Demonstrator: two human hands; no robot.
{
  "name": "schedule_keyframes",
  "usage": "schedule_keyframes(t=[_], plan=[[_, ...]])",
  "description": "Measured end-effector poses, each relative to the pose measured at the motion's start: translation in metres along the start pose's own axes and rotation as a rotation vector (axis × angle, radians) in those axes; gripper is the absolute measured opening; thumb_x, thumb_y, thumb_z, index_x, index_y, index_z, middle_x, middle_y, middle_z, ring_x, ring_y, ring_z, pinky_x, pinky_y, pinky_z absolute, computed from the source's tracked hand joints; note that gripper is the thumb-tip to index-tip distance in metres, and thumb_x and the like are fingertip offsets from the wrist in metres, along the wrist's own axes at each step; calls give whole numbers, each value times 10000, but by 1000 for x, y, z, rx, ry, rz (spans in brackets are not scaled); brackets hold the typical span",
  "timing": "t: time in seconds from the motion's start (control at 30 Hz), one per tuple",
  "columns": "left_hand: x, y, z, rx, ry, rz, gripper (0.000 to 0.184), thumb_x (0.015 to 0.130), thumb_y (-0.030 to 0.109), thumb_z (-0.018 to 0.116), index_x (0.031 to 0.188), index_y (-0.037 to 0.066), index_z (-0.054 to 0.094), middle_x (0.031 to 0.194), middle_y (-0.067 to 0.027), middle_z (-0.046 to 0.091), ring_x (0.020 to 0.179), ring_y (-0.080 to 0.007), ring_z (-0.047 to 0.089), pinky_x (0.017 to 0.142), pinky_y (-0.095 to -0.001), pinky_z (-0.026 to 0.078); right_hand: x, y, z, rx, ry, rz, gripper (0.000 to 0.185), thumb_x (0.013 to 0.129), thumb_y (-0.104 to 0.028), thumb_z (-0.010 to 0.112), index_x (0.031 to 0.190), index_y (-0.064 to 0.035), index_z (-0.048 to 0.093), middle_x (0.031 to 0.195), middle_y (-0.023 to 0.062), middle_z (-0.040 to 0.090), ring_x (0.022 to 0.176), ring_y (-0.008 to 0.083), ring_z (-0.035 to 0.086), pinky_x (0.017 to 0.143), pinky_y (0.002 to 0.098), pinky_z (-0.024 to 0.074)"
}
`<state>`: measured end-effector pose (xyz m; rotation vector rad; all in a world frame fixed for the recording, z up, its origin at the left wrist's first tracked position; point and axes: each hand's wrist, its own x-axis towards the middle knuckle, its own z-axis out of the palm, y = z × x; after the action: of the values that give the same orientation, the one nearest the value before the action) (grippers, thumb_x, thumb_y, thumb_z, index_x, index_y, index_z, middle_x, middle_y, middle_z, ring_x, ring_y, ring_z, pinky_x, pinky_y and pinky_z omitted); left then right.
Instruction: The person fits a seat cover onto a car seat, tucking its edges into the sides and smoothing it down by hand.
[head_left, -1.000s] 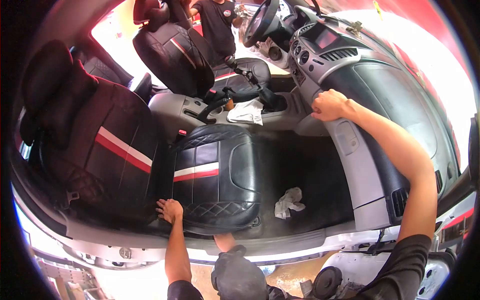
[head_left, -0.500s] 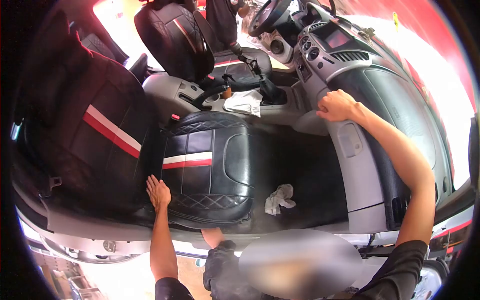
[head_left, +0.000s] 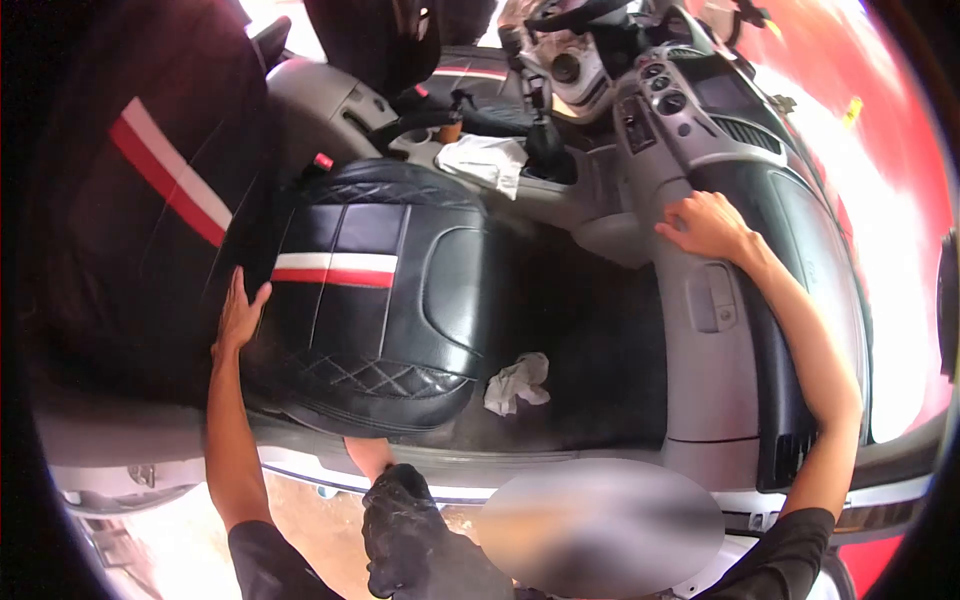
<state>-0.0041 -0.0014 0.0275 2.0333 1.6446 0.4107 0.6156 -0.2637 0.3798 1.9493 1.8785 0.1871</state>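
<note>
Left hand (head_left: 238, 318) at the seat (head_left: 360, 310), right hand (head_left: 710, 226) on the dashboard (head_left: 800, 235).
The left thumb and fingers stand apart; the right fingers bend, but whether they grip, I cannot tell.

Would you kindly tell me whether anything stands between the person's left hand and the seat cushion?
Nothing visible does: the left hand is at the rear edge of the seat cushion, beside the backrest. The crumpled white cloth lies on the floor near the cushion's front, clear of the hand.

No legible text or numbers.
</note>
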Motion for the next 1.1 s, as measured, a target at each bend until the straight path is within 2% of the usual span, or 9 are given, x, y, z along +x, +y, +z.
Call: schedule_keyframes(t=[0.1,0.2,0.4,0.47,1.0,1.1], plan=[[6,11,-6,-5,-46,-124,888,1013,594,479,1603,-11,206,1658,-231,250,1534,-363,258,1246,-421,249,4,2,2,15,4,-8,337,930,-402,665,831,-84,720,717,157,697,744,382,688,703,488,538],[5,13,-2,48,-15,-124,864,1021,613,434,1613,25,208,1665,-213,247,1532,-360,264,1237,-434,265,0,6,3,28,21,-12,325,928,-398,666,833,-91,712,695,160,683,724,386,678,694,493,532],[2,16,-1,64,-5,-170,844,1017,626,424,1622,74,219,1676,-163,255,1532,-348,274,1230,-445,278,1,-1,0,3,-15,24,322,927,-398,663,852,-89,717,710,162,691,733,386,684,705,498,535],[3,14,1,60,12,-163,840,1018,625,422,1621,74,227,1675,-160,257,1531,-345,278,1232,-442,276,1,-3,-3,-22,-59,49,337,934,-405,655,893,-80,733,760,174,715,770,390,702,746,497,552],[8,1,9,54,63,-103,827,1022,596,443,1611,51,242,1665,-169,277,1526,-340,288,1231,-429,276,0,-9,-6,-18,-67,64,324,930,-404,659,862,-94,727,715,171,702,744,395,695,731,499,540],[12,9,15,94,47,-147,855,1016,609,449,1609,33,231,1664,-230,235,1535,-411,232,1231,-528,235,0,-11,-7,-21,-45,54,316,931,-397,657,860,-98,729,712,166,702,740,391,694,731,496,540]])
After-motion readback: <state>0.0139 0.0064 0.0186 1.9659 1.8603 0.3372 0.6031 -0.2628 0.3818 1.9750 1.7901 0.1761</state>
